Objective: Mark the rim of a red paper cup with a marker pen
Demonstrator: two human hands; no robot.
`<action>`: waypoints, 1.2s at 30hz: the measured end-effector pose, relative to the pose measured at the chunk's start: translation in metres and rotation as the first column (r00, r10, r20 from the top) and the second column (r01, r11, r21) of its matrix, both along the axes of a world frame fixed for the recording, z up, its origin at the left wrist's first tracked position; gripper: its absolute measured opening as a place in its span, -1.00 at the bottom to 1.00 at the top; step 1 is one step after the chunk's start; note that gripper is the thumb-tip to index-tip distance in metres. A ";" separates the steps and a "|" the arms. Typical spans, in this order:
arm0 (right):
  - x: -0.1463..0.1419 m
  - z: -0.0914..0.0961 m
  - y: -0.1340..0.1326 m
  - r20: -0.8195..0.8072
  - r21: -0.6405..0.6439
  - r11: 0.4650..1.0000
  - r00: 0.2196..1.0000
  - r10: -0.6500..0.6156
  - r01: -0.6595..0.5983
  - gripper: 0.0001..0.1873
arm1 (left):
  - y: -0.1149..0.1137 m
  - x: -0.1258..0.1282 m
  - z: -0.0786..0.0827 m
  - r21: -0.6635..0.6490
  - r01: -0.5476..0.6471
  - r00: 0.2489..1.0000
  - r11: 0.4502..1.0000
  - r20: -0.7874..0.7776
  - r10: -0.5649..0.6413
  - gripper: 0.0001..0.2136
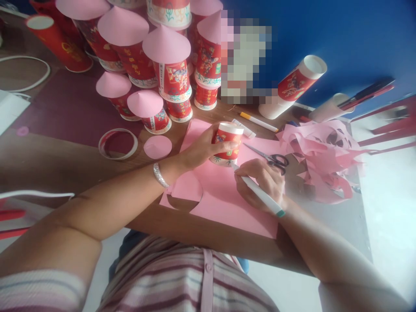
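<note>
A red patterned paper cup [227,141] with white bands at both ends is wrapped by the fingers of my left hand [212,149]. Green marks show along its lower white band. My right hand [261,184] grips a white marker [264,197] with a green end, its tip at the cup's lower band. Beneath both hands lies pink paper [214,190] with round pieces cut out of its near edge. Scissors [271,159] with dark handles rest just beyond my right hand. A white glue stick or tube [243,128] lies behind the cup.
Red cups with pink paper cones [166,45] stand stacked at the back left. Pink paper scraps [325,160] are heaped at right. A yellow-capped marker [259,122], a tape roll [118,144] and a pink cone [157,147] lie on the table.
</note>
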State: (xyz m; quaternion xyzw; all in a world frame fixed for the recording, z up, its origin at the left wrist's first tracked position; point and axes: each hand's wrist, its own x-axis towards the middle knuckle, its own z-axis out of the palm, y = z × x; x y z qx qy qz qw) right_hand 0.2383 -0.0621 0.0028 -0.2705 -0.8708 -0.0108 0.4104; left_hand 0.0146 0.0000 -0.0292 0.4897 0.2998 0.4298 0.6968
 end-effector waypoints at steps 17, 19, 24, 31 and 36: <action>-0.005 -0.006 0.000 -0.025 -0.023 1.000 0.999 0.020 -0.021 -0.73 | 0.000 0.002 0.004 0.020 -0.011 1.000 1.000 0.011 0.011 -0.44; -0.005 -0.006 0.001 -0.019 -0.029 0.999 1.000 0.018 -0.019 -0.73 | 0.000 0.002 0.003 0.024 -0.015 1.000 1.000 0.009 0.015 -0.44; -0.005 -0.006 0.001 -0.006 -0.022 1.000 1.000 0.002 -0.002 -0.73 | 0.002 0.001 -0.001 0.054 0.009 1.000 0.998 0.007 -0.010 -0.47; -0.006 -0.004 0.000 -0.002 -0.010 1.000 1.000 -0.006 0.006 -0.68 | 0.001 0.000 0.001 0.057 0.010 1.000 0.998 0.006 -0.010 -0.42; -0.005 -0.005 -0.001 -0.006 -0.003 0.999 0.999 -0.037 0.037 -0.69 | 0.000 0.000 0.003 0.010 0.008 1.000 1.000 -0.001 -0.008 -0.38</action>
